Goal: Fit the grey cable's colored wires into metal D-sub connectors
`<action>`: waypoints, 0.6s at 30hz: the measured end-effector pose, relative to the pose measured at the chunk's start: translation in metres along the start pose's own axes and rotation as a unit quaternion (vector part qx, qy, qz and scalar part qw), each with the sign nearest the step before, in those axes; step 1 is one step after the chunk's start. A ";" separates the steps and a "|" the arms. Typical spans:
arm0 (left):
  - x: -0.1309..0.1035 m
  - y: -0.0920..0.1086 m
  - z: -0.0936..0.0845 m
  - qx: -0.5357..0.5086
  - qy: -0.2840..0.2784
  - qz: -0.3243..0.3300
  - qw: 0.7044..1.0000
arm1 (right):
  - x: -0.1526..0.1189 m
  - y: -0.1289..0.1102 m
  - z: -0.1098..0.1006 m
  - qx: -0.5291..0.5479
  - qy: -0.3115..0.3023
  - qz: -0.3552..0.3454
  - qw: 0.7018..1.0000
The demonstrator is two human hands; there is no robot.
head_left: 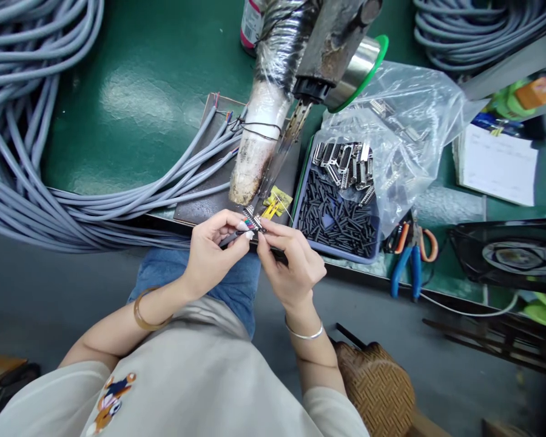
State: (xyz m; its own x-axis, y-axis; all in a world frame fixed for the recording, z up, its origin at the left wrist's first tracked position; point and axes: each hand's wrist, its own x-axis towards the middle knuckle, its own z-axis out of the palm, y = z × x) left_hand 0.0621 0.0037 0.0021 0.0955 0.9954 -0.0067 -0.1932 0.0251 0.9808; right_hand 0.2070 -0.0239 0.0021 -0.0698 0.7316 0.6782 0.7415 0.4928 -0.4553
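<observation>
In front of my body both hands meet at the table's front edge. My left hand [218, 249] is closed in a pinch on a grey cable [231, 238], where its thin coloured wires [250, 224] fan out at the end. These wires run to a small metal multi-pin connector [249, 212]. The fingertips of my right hand [293, 261] are pinched at the connector's right end; fingers partly cover it. Just above stands a soldering iron [295, 124], tip downward, beside a foil-and-plastic-wrapped tube [259, 133]. A yellow piece [273, 205] lies right of the connector.
A blue tray [341, 252] holds short black tubes [332, 218] and metal connectors [346, 161], under a clear plastic bag [404, 139]. Blue-handled pliers [407, 267] overhang the edge. Grey cable bundles [22, 170] fill the left. A solder spool [357, 70] stands behind. A stool [377, 388] is below right.
</observation>
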 end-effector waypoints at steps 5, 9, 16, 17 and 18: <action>-0.012 -0.005 -0.004 0.000 -0.011 -0.013 1.000 | -0.004 -0.005 -0.007 0.020 -0.004 0.030 0.999; -0.014 -0.002 -0.007 -0.039 -0.014 -0.032 0.999 | -0.004 -0.008 -0.010 0.070 -0.019 0.082 0.994; -0.016 -0.001 -0.012 -0.042 -0.016 -0.028 0.999 | -0.006 -0.015 -0.009 0.085 -0.001 0.117 0.989; -0.017 -0.002 -0.013 -0.032 -0.016 -0.018 0.999 | -0.007 -0.016 -0.009 0.087 0.000 0.121 0.989; -0.018 -0.004 -0.014 -0.017 -0.017 -0.005 1.000 | -0.008 -0.018 -0.008 0.090 0.000 0.123 0.988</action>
State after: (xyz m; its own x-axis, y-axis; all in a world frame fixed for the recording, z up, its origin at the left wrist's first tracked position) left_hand 0.0470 -0.0131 -0.0044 0.1312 0.9913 -0.0082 -0.2246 0.0378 0.9737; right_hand 0.1999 -0.0420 0.0098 0.0979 0.8403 0.5333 0.6045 0.3754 -0.7026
